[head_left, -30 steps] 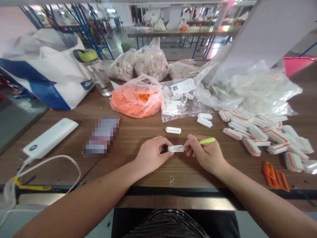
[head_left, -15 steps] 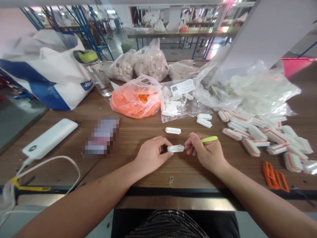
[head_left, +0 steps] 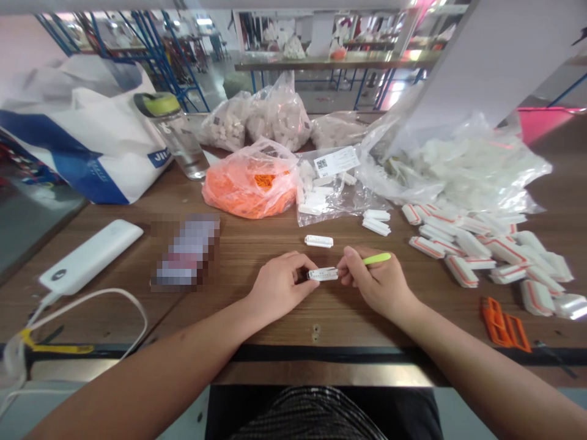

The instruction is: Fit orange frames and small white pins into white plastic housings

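My left hand (head_left: pixel 279 286) rests on the wooden table (head_left: pixel 257 244) with its fingers pinched on a small white plastic part (head_left: pixel 322 274). My right hand (head_left: pixel 375 282) is closed round a thin yellow-green tool (head_left: pixel 376 258) whose tip meets the right end of that part. Another white part (head_left: pixel 319 241) lies loose just beyond my hands, and two more white pieces (head_left: pixel 376 221) lie further right.
An orange-filled bag (head_left: pixel 250 183), clear bags of white parts (head_left: pixel 270 119) and a water bottle (head_left: pixel 177 131) stand behind. Several white-and-orange finished pieces (head_left: pixel 486 250) pile at right beside orange strips (head_left: pixel 504 321). A white power bank (head_left: pixel 89 255) with cable lies left.
My hands have barely shifted. The green tool's far end has dipped slightly and my right hand has edged a little left against the part.
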Available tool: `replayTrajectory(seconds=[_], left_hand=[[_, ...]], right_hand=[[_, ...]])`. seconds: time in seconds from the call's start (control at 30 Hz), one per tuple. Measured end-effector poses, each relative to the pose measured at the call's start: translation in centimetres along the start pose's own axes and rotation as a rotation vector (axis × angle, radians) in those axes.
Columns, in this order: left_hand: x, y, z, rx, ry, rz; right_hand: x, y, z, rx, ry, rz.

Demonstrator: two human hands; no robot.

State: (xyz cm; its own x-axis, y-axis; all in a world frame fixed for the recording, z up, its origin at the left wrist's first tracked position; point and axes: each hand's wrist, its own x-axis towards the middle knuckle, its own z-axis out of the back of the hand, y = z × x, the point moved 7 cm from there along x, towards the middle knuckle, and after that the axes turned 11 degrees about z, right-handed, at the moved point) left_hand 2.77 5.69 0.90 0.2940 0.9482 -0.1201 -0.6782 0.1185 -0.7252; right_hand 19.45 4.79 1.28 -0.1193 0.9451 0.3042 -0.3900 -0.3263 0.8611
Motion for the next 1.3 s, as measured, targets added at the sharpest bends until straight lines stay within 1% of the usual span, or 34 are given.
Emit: replayTrajectory(seconds=[0.07,0.13,0.23,0.3,0.63,0.77,0.93,1.03,1.1,1.23,1.3], left_hand=[[0.0,0.0,0.0,0.0,0.001,0.003],[0.0,-0.1,0.0,0.001,0.001,0.001],[0.0,-0.1,0.1,-0.003,-0.001,-0.011],[0.0,-0.1,0.1,-0.005,0.0,-0.01],[0.0,0.1,0.0,-0.004,-0.001,0.005],[0.1,0.2,0.0,-0.016,-0.001,0.009],[0.0,0.1,0.0,-0.025,-0.008,0.004],[0.0,0.1,0.0,-0.026,-0.007,0.008],[0.1,0.1,0.0,-0.022,-0.008,0.01],[0.1,0.1,0.0,-0.02,-0.004,-0.001],[0.1,0.1,0.0,-0.019,-0.002,-0.004]], right_hand=[[0.0,0.3,0.0,-0.014,0.004,0.028],[0.0,0.5,0.1,0.007,-0.019,0.037],[0.0,0.3,0.6,0.073,-0.082,0.0],[0.1,0.2,0.7,0.099,-0.095,-0.024],[-0.1,-0.3,0.3,0.099,-0.058,-0.012],[-0.2,0.2,0.2,0.035,-0.008,0.054],[-0.1,2.0,0.0,-0.132,0.076,0.211],[-0.1,2.5,-0.1,-0.162,0.085,0.25],[-0.1,2.2,0.0,-0.12,0.057,0.219],[-0.1,1.1,0.8,0.025,-0.08,0.085],[0.0,0.6,0.9,0.067,-0.109,0.04]])
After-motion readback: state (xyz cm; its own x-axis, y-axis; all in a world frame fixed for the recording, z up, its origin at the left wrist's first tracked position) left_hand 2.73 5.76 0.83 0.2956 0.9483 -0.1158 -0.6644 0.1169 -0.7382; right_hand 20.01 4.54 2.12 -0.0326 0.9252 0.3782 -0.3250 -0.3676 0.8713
